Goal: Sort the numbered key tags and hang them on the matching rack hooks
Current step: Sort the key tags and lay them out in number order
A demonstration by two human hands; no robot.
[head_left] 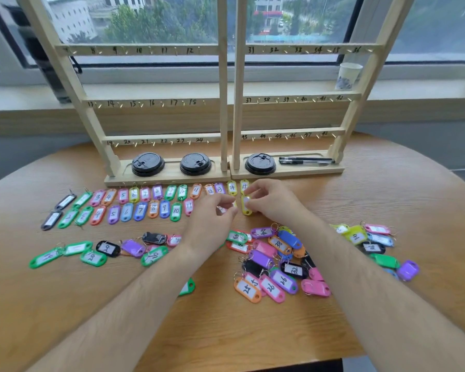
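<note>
— Just in front of the rack base, a yellow key tag (246, 205) lies on the bench (373, 189) at the end of the second sorted row, below tag 15 (244, 186).

— And the hands?

— Right hand (273, 201) is curled beside it, fingers (250, 204) touching its edge. Left hand (212, 213) is pinched at the tips over another tag, mostly hidden; I cannot tell whether it grips it.

— Around them?

— Two neat rows (134, 202) run left, numbers climbing from low to 15. Loose piles (274, 261) sit nearer the body, either side of the forearms.

— Behind?

— Two wooden racks (223, 103) stand side by side, hooks numbered and bare. Three black cup lids (195, 164) and pens (305, 160) rest in the base trays.
</note>
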